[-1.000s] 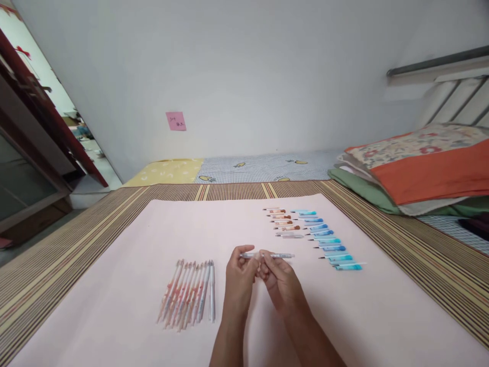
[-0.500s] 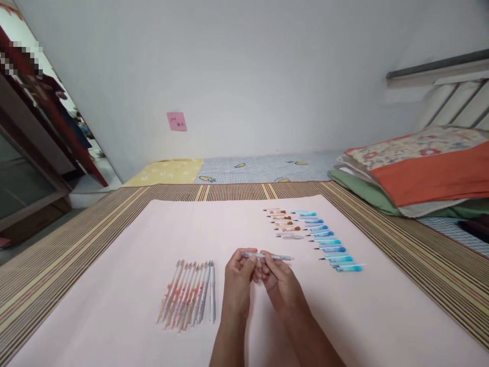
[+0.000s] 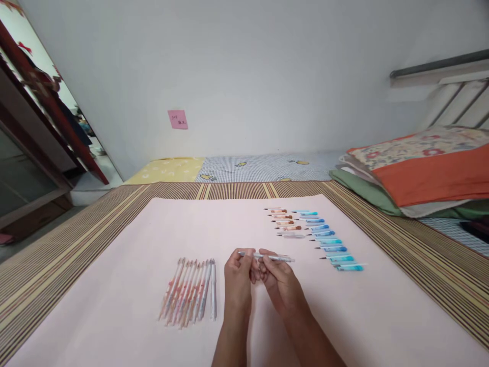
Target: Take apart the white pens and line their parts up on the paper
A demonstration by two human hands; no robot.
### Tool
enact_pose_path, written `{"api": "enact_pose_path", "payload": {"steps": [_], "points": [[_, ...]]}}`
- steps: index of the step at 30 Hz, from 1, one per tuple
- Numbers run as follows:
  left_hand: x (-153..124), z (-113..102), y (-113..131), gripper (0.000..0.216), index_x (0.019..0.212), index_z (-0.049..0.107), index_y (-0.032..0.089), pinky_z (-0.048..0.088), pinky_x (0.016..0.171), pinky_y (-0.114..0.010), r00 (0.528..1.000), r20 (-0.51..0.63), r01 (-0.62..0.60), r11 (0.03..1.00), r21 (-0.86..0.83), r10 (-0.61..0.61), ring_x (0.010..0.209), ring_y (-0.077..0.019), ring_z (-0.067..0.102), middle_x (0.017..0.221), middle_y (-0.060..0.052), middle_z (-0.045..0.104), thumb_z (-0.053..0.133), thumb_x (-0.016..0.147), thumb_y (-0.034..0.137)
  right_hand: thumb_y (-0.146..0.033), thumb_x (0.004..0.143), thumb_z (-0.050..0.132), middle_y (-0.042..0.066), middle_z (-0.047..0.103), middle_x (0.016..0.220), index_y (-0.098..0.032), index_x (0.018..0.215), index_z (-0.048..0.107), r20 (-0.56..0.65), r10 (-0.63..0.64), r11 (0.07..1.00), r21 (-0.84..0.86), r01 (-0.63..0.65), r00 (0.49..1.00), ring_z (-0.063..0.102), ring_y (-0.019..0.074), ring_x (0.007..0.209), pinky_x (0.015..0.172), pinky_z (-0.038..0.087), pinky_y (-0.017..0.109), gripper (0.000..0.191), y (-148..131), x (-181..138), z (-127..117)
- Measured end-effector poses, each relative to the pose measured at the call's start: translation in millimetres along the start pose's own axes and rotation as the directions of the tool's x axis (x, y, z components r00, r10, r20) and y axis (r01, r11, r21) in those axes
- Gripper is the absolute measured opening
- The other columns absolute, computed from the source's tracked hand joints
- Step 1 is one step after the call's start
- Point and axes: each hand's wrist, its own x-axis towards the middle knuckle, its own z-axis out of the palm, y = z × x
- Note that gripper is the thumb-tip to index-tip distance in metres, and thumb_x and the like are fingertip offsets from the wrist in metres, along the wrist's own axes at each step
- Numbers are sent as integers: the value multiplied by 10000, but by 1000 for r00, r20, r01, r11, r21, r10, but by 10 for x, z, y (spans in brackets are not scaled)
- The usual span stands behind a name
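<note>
Both my hands pinch one pale grey-blue pen point(image 3: 280, 258) held level above the pink sheet point(image 3: 126, 265). My left hand point(image 3: 237, 279) grips its left end with closed fingers. My right hand point(image 3: 279, 284) grips the barrel just right of that, and the pen's right part sticks out past it. A row of several capless pens point(image 3: 189, 291) with pink and white barrels lies to the left of my hands. To the upper right lie two slanted rows of small parts: several orange-brown pieces point(image 3: 284, 222) and several blue pieces point(image 3: 328, 243).
The pink sheet lies on a striped woven mat point(image 3: 428, 255). Folded bedding in orange, green and floral cloth point(image 3: 420, 173) is stacked at the right. A pink note point(image 3: 178, 119) sticks to the white wall. A dark wooden door frame point(image 3: 34, 132) stands at the left.
The pen's right end has dipped slightly, and both hands have shifted a little downward; they keep their pinch on the pen.
</note>
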Motion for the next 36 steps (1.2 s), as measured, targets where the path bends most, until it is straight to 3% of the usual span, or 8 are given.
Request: {"api": "enact_pose_path", "payload": {"steps": [6,8,12,15,18,22,28,36], "points": [[27,-35,-29,473,607,481,207,286,423,-217,958,-282,-3,990,142,44,364,-81,372,387,86,420,764,750,558,-350,659,907,-10,632,687,-198,913,772,-15,11,996,-83,-12,1000,557,119,604,592,460,276,325,57,-20,-1],[16,-31,6,445,652,528,202,312,430,-222,967,-251,-8,991,131,41,384,-94,401,406,80,438,724,782,580,-355,674,897,-15,620,660,-203,914,771,15,13,997,-75,-11,1000,561,124,610,608,463,280,311,66,-25,13],[-8,1,62,344,853,633,173,362,473,-214,998,-51,23,1000,-4,-23,445,-96,455,492,69,518,748,787,491,-345,710,873,-18,603,641,-195,928,768,23,19,1000,-19,-18,1000,560,126,622,625,456,279,285,51,-8,0],[4,6,38,328,762,606,167,354,464,-205,1000,-3,28,998,-56,-28,436,-78,448,523,49,556,778,762,445,-332,691,886,-17,611,645,-193,938,767,0,16,1000,-3,-16,1000,560,126,622,615,449,271,307,28,2,-24],[29,-9,4,410,653,518,186,281,408,-190,995,-93,12,998,-66,-18,388,-66,411,468,50,532,800,730,473,-339,656,910,-16,613,623,-192,941,774,-27,24,999,-25,-25,999,566,126,618,616,457,264,348,6,-10,-21],[52,-25,20,474,655,513,184,249,379,-171,976,-210,33,993,-117,-57,360,-56,407,454,53,535,857,632,509,-340,607,937,-2,643,692,-176,925,784,-103,35,999,-36,-39,994,561,109,641,596,461,233,390,-7,-24,5],[68,-51,29,497,694,535,172,284,376,-156,959,-271,39,983,-177,-87,384,-58,454,505,33,583,892,575,496,-336,568,951,-16,602,629,-162,893,794,-152,24,999,-38,-30,988,550,102,629,564,472,208,401,-23,3,8],[95,-100,16,475,690,539,170,351,399,-150,929,-362,-13,971,-238,-76,425,-66,493,526,25,593,894,594,471,-270,530,961,-5,655,747,-182,846,783,-237,27,999,35,-20,971,571,94,651,567,518,202,373,-39,3,7]]}}
